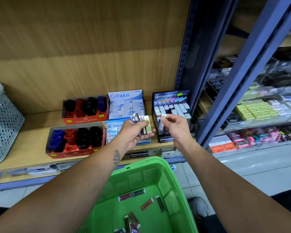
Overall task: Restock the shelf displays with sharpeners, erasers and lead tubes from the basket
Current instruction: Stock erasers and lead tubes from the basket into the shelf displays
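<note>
**What I can't make out from here**

My left hand (133,132) covers most of the Pilot box (113,130) near the shelf's front edge, so I can't read its contents. The grey perforated bin (2,125) is cut by the left edge. The green basket (158,167) runs off the bottom. Stock on the right-hand shelves (259,111) is too blurred to identify.

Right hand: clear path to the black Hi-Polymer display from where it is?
Probably yes. The right hand, pinching a lead tube, hovers just in front of the black display with nothing between them. The left hand holds its bundle of tubes off to the side.
</note>
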The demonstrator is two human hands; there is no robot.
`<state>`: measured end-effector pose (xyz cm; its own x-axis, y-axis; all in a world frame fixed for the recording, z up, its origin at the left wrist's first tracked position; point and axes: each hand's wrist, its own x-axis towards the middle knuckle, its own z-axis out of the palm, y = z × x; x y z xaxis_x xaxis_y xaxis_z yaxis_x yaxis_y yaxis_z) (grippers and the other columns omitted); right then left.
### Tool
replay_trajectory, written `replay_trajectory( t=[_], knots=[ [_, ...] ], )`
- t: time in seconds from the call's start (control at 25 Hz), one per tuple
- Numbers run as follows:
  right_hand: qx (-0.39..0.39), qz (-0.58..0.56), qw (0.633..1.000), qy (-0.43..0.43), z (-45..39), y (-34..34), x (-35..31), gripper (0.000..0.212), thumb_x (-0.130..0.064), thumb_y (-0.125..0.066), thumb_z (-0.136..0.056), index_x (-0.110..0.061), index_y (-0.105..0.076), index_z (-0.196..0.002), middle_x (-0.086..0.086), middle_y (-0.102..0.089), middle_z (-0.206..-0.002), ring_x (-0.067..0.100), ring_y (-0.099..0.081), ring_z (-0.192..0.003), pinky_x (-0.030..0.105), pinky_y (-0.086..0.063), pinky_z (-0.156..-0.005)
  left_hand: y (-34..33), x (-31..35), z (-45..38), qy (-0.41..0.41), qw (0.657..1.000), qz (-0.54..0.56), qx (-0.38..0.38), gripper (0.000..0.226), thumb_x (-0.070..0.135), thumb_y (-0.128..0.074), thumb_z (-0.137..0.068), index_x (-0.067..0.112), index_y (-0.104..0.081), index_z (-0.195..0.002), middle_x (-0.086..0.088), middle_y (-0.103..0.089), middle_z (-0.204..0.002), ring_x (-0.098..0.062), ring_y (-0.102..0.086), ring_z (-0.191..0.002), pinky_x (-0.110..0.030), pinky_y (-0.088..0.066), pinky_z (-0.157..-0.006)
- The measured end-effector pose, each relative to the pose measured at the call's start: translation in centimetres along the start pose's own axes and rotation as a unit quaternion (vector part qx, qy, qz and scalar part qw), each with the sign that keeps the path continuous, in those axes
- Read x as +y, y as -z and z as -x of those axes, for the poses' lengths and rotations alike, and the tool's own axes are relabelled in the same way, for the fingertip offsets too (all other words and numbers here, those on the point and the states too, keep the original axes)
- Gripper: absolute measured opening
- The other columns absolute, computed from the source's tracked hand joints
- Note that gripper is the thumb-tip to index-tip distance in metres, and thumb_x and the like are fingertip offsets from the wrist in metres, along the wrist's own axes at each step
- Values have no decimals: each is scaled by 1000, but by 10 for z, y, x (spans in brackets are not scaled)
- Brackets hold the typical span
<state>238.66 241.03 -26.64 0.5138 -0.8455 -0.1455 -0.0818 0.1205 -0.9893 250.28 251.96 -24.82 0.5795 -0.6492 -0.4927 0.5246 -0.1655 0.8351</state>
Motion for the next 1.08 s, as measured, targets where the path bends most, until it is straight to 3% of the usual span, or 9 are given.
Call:
replay_trajectory(
  t=[0.08,0.2,0.32,0.48,0.6,0.72,0.96,1.08],
  knots=[
    [37,53,997,34,-20,11,-5,14,-5,-68,-91,-15,-67,-101,-1,-57,-72,14,-56,-63,34,-50,-68,-11,8,-5,0,1000,7,-16,19,-8,-62,-90,-3,-49,-103,-30,-70,-100,-41,-72,-90,-47,-60,-73],
    [101,146,981,84,-45,24,-17,18,-8,-70,-90,-22,-64,-97,-2,-58,-77,24,-65,-74,41,-57,-77,-24,15,-19,-10,1000,-9,-27,36,-9,-63,-89,2,-40,-114,-30,-67,-107,-41,-73,-86,-43,-62,-68],
    [148,194,964,110,-63,35,-29,13,-9,-67,-92,-22,-64,-94,-9,-58,-81,16,-60,-78,31,-49,-72,-35,16,-28,-21,999,-37,-5,39,-7,-68,-87,4,-40,-111,-26,-67,-108,-38,-74,-82,-42,-62,-68],
    [86,303,942,113,-71,55,-41,15,-1,-65,-89,-17,-65,-89,-7,-56,-75,12,-52,-68,18,-42,-59,-47,13,-32,-31,999,-35,-14,34,-5,-71,-85,5,-42,-100,-24,-70,-104,-36,-74,-78,-42,-61,-69],
    [25,418,902,105,-68,63,-50,27,2,-62,-85,-23,-61,-79,-6,-59,-77,15,-57,-71,23,-44,-60,-57,9,-26,-26,999,-34,-34,33,-5,-70,-86,4,-42,-101,-22,-70,-102,-38,-74,-84,-45,-61,-72],
    [-14,540,836,100,-63,62,-58,27,4,-53,-83,-22,-59,-81,3,-63,-89,26,-61,-80,29,-44,-63,-61,3,-17,-22,998,-41,-45,31,-7,-71,-85,1,-45,-101,-22,-68,-100,-40,-73,-85,-45,-61,-72],
    [3,652,751,100,-54,59,-63,29,15,-48,-81,-7,-64,-94,14,-64,-93,36,-63,-81,42,-58,-72,-55,-6,-11,-6,998,-45,-47,36,-7,-73,-82,-8,-50,-109,-26,-70,-105,-40,-74,-80,-46,-62,-70],
    [21,677,729,98,-58,57,-61,28,17,-52,-81,-4,-62,-95,16,-63,-88,36,-62,-79,42,-59,-72,-55,-7,-9,9,998,-42,-55,42,-7,-74,-81,-11,-50,-115,-26,-68,-109,-40,-74,-80,-47,-62,-73]
  ],
)
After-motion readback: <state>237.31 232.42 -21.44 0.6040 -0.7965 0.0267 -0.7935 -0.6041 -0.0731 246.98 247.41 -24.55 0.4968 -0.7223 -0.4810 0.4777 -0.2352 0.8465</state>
